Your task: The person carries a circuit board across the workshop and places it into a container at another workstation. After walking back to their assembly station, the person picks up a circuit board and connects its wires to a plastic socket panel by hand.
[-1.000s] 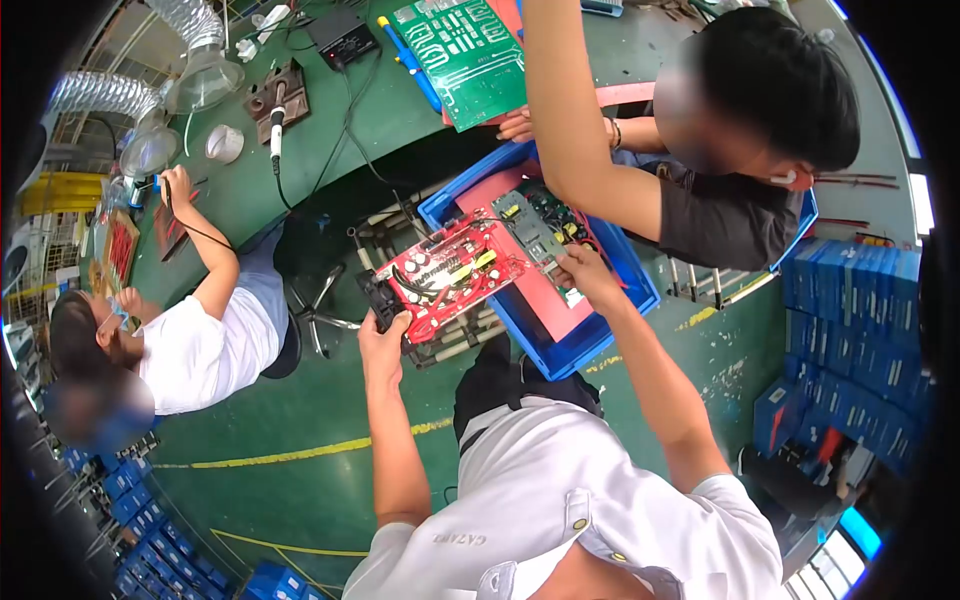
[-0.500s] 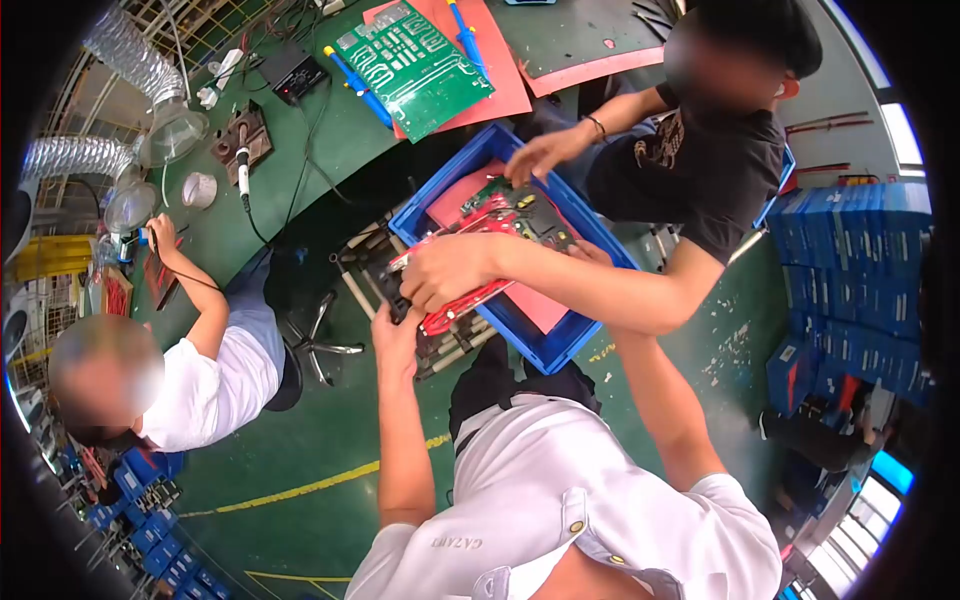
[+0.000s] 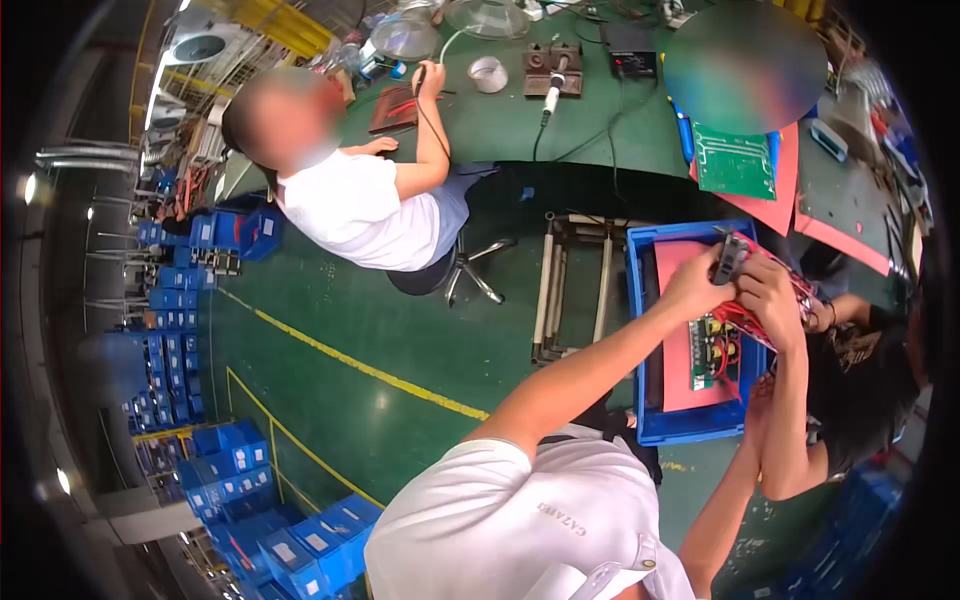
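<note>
The red circuit board (image 3: 742,322) is tilted over the right side of a blue tray (image 3: 648,428). My left hand (image 3: 698,287) is closed on the black part (image 3: 731,258) at its end. A co-worker's hand (image 3: 768,292) touches the board beside mine, and their other hand (image 3: 822,316) is at its far side. My right hand (image 3: 761,392) is by the tray's right edge, partly behind the co-worker's forearm; its fingers are unclear. Inside the tray, a green board with components (image 3: 713,352) rests on a pink sheet (image 3: 677,340).
A pipe-frame stand (image 3: 547,290) is left of the tray. Beyond is a green workbench (image 3: 640,130) with a soldering iron (image 3: 552,98), tape roll (image 3: 487,74) and green circuit board (image 3: 735,165). Another person (image 3: 350,205) sits at the left. Blue bins (image 3: 300,545) stand lower left.
The view has swung left. The red board has turned and tilted up, uncovering the green board in the tray. My right hand has come away from its earlier place at the board's far end.
</note>
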